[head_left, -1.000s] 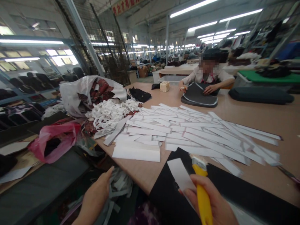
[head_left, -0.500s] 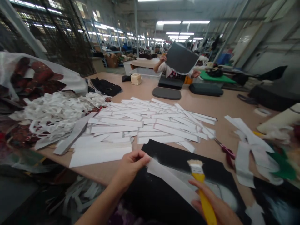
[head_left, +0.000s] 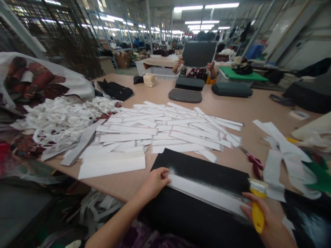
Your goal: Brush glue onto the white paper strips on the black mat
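A white strip (head_left: 207, 193) lies lengthwise across a black sheet (head_left: 204, 168) at the table's near edge. At the strip's left end, my left hand (head_left: 156, 182) is closed, pinching it with thumb and fingers. My right hand (head_left: 269, 217) holds a paintbrush (head_left: 257, 206) with a yellow handle and pale bristles, while its fingertips touch the strip's right end. A whitish smear shows on the black sheet beside the strip. Beyond the sheet, many more white strips (head_left: 165, 127) are spread in a loose pile.
Scissors (head_left: 253, 160) lie right of the black sheet, near white scraps (head_left: 279, 158). A heap of white trimmings (head_left: 64, 117) sits at the left. Dark padded pieces (head_left: 184, 95) rest farther back. Across the table, a person holds up a dark grey panel (head_left: 199, 54).
The strip has come down flat onto the black sheet. My right hand and the paintbrush have moved right. The person opposite has turned the grey panel more upright, now with both hands.
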Available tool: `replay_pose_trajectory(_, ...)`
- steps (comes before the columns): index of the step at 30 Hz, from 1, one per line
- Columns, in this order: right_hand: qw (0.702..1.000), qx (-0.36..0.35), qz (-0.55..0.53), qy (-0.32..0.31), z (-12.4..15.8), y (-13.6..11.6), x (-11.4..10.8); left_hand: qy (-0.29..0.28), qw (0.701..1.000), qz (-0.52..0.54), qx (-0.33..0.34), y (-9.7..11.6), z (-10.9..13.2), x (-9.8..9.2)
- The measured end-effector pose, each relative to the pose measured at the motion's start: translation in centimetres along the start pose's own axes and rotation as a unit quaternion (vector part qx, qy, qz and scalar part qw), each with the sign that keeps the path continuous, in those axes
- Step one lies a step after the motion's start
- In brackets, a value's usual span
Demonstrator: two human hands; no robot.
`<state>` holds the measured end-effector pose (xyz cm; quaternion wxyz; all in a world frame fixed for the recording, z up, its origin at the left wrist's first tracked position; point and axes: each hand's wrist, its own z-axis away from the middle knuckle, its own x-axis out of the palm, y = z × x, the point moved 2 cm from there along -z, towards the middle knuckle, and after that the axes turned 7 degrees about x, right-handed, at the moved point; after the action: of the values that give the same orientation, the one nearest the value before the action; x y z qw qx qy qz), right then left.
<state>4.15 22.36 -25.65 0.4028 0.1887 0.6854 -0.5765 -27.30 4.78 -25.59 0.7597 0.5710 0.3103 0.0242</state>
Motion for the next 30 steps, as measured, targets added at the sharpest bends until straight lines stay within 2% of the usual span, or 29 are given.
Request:
replay_pose_trajectory(5,1.0,0.021,0.003,-0.008,-0.1,0.4,1.0,-0.002,1.0,-0.028,0.005,-1.1,-0.1,-0.2)
replay_pose_trajectory(10,0.995,0.039,0.015,-0.093,-1.2,1.6,0.7,-0.02,0.998,-0.053,0.013,-0.9,-0.1,-0.3)
replay_pose_trajectory(12,0.993,0.041,0.02,-0.11,-1.5,1.9,0.6,-0.025,0.998,-0.064,0.013,-0.8,-0.1,-0.4)
replay_pose_trajectory(19,0.995,0.024,0.039,-0.09,-1.4,1.1,0.6,-0.027,0.993,-0.115,0.012,0.0,0.1,-0.2)
replay_pose_trajectory(25,0.995,-0.019,0.069,-0.064,-0.6,0.1,0.5,-0.034,0.973,-0.23,0.015,1.1,0.4,0.1)
replay_pose_trajectory(30,0.993,-0.008,0.113,-0.018,0.6,-0.5,0.7,-0.05,0.97,-0.237,0.02,0.4,0.3,0.3)
